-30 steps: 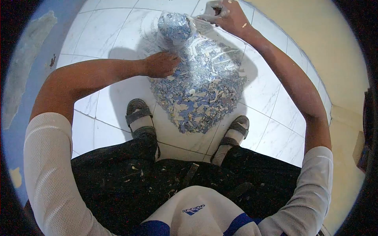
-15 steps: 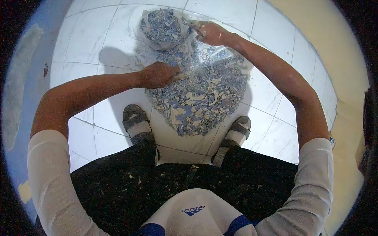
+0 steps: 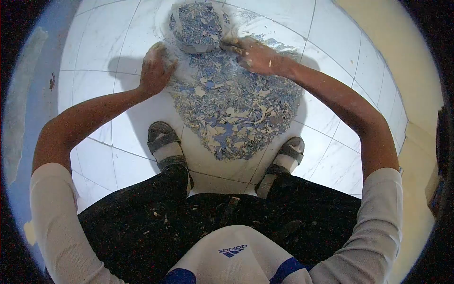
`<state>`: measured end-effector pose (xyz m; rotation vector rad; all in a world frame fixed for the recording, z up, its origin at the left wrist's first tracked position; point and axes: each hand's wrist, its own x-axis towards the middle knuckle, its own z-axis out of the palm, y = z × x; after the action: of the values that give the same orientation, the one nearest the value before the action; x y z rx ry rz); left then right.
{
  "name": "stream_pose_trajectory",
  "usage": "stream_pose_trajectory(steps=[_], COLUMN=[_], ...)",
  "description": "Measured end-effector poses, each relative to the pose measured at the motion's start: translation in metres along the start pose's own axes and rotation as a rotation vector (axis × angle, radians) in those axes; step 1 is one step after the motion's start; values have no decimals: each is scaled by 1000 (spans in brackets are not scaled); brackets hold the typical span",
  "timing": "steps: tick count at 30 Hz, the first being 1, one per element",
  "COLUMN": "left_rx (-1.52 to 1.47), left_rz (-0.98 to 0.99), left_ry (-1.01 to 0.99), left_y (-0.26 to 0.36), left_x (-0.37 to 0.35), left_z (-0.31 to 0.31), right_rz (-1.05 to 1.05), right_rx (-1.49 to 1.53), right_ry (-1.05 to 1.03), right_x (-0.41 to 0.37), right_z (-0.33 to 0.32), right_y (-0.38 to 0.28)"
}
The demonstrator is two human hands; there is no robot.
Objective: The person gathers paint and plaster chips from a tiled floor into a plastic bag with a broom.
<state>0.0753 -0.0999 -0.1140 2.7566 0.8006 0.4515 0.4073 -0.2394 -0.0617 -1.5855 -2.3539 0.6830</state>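
Note:
A round, clear container or bag (image 3: 197,27) full of grey-blue flakes stands at the top centre. Below it a wide pile of paint-like flakes (image 3: 236,111) spreads over the tiles. My left hand (image 3: 158,68) is at the pile's upper left edge, a little below and left of the container, its fingers bent and blurred. At the container's lower right side is my right hand (image 3: 253,54), fingers closed together by its edge; what they grip is too small to make out.
White marble-like floor tiles (image 3: 97,102) lie around the pile. My two sandalled feet (image 3: 165,144) stand on either side of its lower end. A yellowish wall (image 3: 392,47) runs along the right, and a blue surface with a grey patch (image 3: 26,94) along the left.
My left hand has moved up and left, off the middle of the pile. My right hand has come slightly down at the container's side. The view has shifted, with the container higher in it.

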Motion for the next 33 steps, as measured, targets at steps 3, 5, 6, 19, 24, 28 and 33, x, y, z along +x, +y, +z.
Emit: stream_pose_trajectory(steps=[3, 5, 6, 19, 24, 28, 33], left_rx=[-59, -64, -78, -26, -641, -692, -417], left_rz=[-58, -44, -20, -125, -71, -81, -345], left_ry=[-84, -178, -216, -589, -689, -694, -464], left_y=[0, 0, 1, 57, 82, 92, 105], left_x=[8, 10, 10, -10, -9, -2, -4], left_z=[7, 14, 16, 20, 26, 15, -6], right_rz=[-150, -136, -77, 58, 23, -235, 142], right_rx=[-185, -234, -184, -198, -211, -239, -131], right_ry=[15, 30, 47, 6, -72, 50, 50], right_x=[-10, -10, -5, 1, -7, -11, -10], right_z=[15, 13, 9, 33, 31, 44, 20], right_y=[14, 14, 11, -7, -20, -7, -35])
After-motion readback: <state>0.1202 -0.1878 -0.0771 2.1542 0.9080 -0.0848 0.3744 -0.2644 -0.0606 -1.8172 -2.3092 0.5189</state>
